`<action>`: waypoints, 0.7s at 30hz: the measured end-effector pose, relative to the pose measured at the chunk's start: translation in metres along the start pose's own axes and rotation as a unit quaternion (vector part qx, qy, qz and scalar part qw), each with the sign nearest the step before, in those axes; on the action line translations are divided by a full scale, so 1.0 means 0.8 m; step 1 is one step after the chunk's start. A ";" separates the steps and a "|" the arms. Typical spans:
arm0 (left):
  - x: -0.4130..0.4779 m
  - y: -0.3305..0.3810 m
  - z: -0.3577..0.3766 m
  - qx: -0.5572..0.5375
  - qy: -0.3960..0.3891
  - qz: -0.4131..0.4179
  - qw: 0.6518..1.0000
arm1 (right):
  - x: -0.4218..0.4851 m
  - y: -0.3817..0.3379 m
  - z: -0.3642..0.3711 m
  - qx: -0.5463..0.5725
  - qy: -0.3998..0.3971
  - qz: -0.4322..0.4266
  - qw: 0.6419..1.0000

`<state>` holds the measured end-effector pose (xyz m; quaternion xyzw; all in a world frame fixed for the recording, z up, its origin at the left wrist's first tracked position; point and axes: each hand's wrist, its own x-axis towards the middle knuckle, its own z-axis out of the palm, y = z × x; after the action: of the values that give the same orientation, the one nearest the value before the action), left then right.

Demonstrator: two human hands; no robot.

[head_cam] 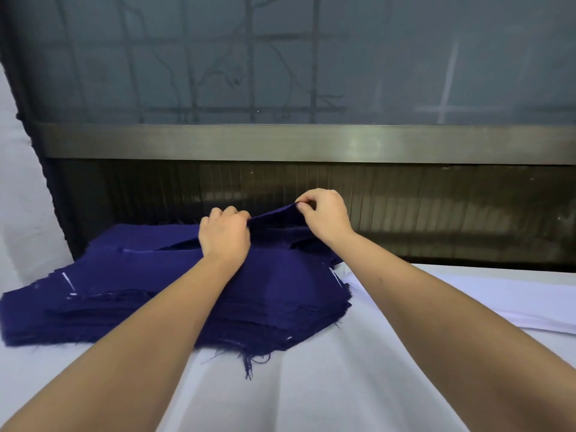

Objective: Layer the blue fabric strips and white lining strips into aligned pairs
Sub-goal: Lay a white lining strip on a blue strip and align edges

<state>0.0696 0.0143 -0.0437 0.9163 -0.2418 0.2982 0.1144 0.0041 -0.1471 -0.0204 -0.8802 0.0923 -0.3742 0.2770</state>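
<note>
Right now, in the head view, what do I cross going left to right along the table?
First the chalk mark on the blue stack → left hand, pinching the lifted blue strip → right hand, pinching the same strip → white lining strips.

White lining strips (514,307) run off the right edge; forearms (162,322) hide some blue strips (124,275).

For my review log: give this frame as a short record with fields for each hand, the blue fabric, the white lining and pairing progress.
left hand: pinches far edge of top blue strip
right hand: pinches same edge, raised higher
blue stack: piled on white-covered table, edges frayed
white lining strips: flat at right, untouched
pairs: none visible
</note>
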 end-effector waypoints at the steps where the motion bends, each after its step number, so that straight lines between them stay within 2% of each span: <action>1: 0.001 -0.010 -0.001 0.010 0.005 -0.012 1.000 | -0.001 0.000 -0.001 0.017 0.016 0.001 1.000; 6: 0.001 -0.054 -0.007 0.033 0.000 -0.042 0.999 | -0.011 0.011 -0.017 0.152 0.077 0.031 0.985; 11: -0.013 -0.071 -0.016 0.024 0.022 -0.013 0.999 | -0.043 0.042 -0.049 0.240 0.124 0.040 0.962; 15: -0.037 -0.068 -0.025 -0.009 0.052 0.054 0.997 | -0.092 0.078 -0.094 0.192 0.122 0.055 0.972; 21: -0.095 -0.035 -0.036 -0.049 0.096 0.193 0.975 | -0.187 0.110 -0.161 0.124 0.051 0.045 0.990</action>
<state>0.0161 0.0767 -0.0687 0.8129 -0.4162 0.3886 0.1220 -0.1885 -0.2188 -0.0876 -0.8139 0.0990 -0.4142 0.3951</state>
